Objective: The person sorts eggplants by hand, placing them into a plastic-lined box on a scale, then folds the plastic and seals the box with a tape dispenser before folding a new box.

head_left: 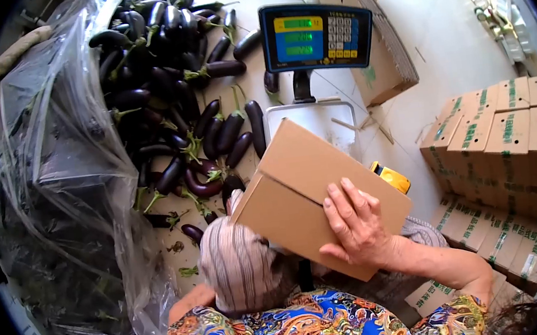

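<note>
A closed brown cardboard box [293, 211] sits tilted across my lap, with a seam running between its two flaps. My right hand [353, 224] lies flat on the flaps, fingers stretched out and slightly apart, gripping nothing. Only part of my left forearm [192, 301] shows beside my striped trouser knee [236, 262]; the left hand itself is hidden. Just beyond the box stands a weighing scale with a metal platform [305, 114] and a lit green display [317, 35]. A yellow object [392, 177], perhaps a tape dispenser, is partly hidden behind the box's right edge.
A big heap of dark purple eggplants [171, 79] spreads over the floor ahead to the left. Clear plastic sheeting [66, 169] covers a mound at the far left. Stacked printed cartons [501, 136] stand on the right. An upright carton [378, 58] is behind the scale.
</note>
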The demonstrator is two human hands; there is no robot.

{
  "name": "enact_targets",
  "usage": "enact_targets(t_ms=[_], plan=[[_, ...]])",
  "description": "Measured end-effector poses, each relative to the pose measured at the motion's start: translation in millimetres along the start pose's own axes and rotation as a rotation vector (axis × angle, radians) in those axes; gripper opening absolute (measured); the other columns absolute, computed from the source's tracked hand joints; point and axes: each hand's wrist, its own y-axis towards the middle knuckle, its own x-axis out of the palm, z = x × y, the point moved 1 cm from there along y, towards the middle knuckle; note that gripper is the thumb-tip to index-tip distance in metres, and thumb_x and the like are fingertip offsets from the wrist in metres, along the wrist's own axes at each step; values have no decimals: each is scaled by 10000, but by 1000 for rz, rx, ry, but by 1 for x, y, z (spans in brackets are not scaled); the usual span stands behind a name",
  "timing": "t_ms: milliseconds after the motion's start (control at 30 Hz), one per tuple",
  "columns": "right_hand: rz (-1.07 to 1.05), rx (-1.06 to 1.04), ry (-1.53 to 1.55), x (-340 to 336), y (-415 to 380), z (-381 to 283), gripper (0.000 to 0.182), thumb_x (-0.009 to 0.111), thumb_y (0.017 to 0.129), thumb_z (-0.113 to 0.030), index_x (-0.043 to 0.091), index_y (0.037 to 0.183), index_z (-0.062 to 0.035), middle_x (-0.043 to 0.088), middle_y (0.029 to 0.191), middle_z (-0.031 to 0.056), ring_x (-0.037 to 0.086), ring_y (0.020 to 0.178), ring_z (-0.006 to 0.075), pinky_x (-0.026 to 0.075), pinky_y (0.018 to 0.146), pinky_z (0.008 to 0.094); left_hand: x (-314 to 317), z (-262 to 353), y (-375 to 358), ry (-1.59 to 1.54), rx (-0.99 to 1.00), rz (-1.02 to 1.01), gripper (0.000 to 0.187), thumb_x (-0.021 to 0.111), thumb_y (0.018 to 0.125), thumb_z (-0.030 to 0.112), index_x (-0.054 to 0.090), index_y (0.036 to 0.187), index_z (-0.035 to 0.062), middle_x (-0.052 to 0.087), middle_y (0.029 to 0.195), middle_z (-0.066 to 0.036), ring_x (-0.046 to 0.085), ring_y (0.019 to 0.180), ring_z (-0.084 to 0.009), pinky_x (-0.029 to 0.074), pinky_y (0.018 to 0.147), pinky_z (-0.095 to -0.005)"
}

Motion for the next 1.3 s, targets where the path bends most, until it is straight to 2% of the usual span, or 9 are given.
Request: enact_targets(t_ms=[467, 600, 667, 767, 833, 1000, 1067, 1200, 1300], plan=[[218, 135, -108, 10, 10, 11, 576, 601, 921, -372, 512, 1326, 27, 485, 1424, 246, 451, 1333, 395, 341, 1051, 504, -44, -66, 19, 310, 125, -183, 253, 628, 837, 247, 688, 871, 4, 667, 805, -249, 670, 740, -353, 518, 668, -429], [208, 204, -99, 14, 12, 21, 619, 606, 910, -393, 481, 1381, -12, 476, 1438, 222, 437, 1343, 368, 320, 1068, 507, -57, -72, 56, 382, 539, 58, 252, 634, 823, 247, 691, 846, 2, 666, 780, -263, 671, 720, -368, 517, 651, -441], [210, 289, -73, 1, 17, 36, 626, 615, 903, -402, 483, 1379, -17, 474, 1437, 212, 447, 1330, 359, 316, 1066, 510, -78, -2, 32, 95, 112, 53, 183, 577, 848, 160, 711, 798, 46, 681, 658, -117, 600, 559, -177, 520, 590, -377], [226, 297, -73, -6, 22, 55, 625, 611, 907, -419, 486, 1369, -16, 467, 1429, 219, 447, 1323, 354, 319, 1052, 513, -124, 35, 107, 163, 500, 374, 171, 579, 837, 158, 703, 781, 55, 693, 662, -57, 646, 604, -142, 530, 604, -330], [199, 321, -79, -1, 20, 51, 627, 603, 914, -425, 479, 1375, -19, 454, 1435, 223, 440, 1327, 359, 323, 1044, 511, -129, 134, 66, -188, 458, 368, 176, 617, 860, 182, 713, 926, 51, 675, 676, -44, 619, 603, -122, 505, 581, -295], [181, 282, -81, 14, 19, 8, 638, 580, 930, -454, 465, 1383, -20, 439, 1431, 248, 422, 1328, 387, 328, 1035, 505, -76, 179, 127, -213, 604, 29, 258, 687, 917, 252, 710, 1034, 23, 714, 896, -52, 650, 796, -145, 521, 731, -281], [146, 298, 32, 0, 22, 6, 631, 676, 885, -434, 520, 1345, -32, 470, 1421, 214, 432, 1320, 380, 327, 1064, 499, -34, 126, 227, -348, 515, -212, 383, 619, 980, 373, 711, 1132, 34, 723, 1022, -67, 667, 913, -164, 521, 831, -296], [169, 467, 542, -48, 36, 37, 507, 781, 821, -360, 640, 1166, -17, 603, 1282, 199, 546, 1209, 371, 419, 1039, 459, -4, 139, 221, -429, 304, -370, 432, 578, 994, 414, 699, 1172, 40, 718, 1064, -72, 664, 955, -164, 517, 857, -302], [363, 600, 136, -57, 52, 108, 587, 779, 830, -368, 581, 1241, 1, 567, 1322, 239, 515, 1253, 389, 428, 1045, 441, 8, 134, 230, -491, 209, -441, 470, 547, 1004, 445, 690, 1203, 44, 714, 1096, -76, 661, 986, -163, 514, 877, -307]])
